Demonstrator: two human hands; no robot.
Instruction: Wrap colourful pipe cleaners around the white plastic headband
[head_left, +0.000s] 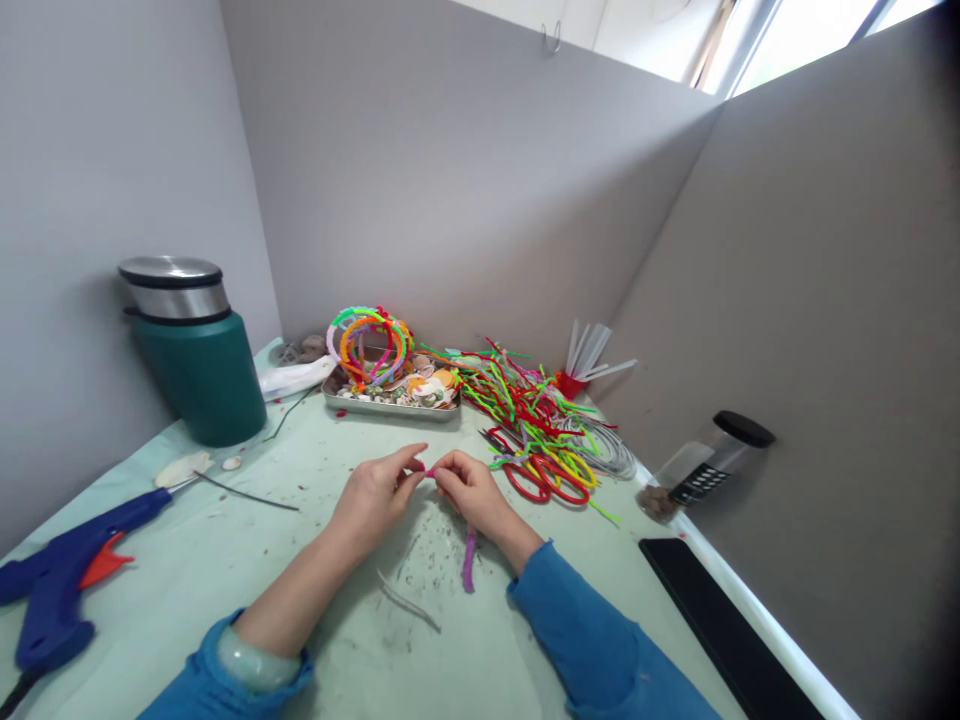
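Note:
Above the middle of the table, my left hand (379, 500) and my right hand (472, 495) meet at the fingertips. Both pinch a small bit of magenta pipe cleaner (430, 473). My left thumb and fingertips are closed at its left end, the index finger raised slightly. From beneath my right hand runs a purple strip of pipe cleaner (469, 562); whether it joins the pinched bit is hidden by the hand. A pale bare strand (409, 603) lies on the table below the hands. Red-handled scissors (544, 480) and yellow-handled scissors (574, 467) lie right of my right hand.
A blue glue gun (82, 560) lies left, near a green flask (196, 370). At the back are a metal tray (390, 408) of shells, pipe-cleaner rings (371, 345), a heap of pipe cleaners (517, 395) and glue sticks (589, 350). Right are a clear jar (709, 465) and a black slab (720, 620).

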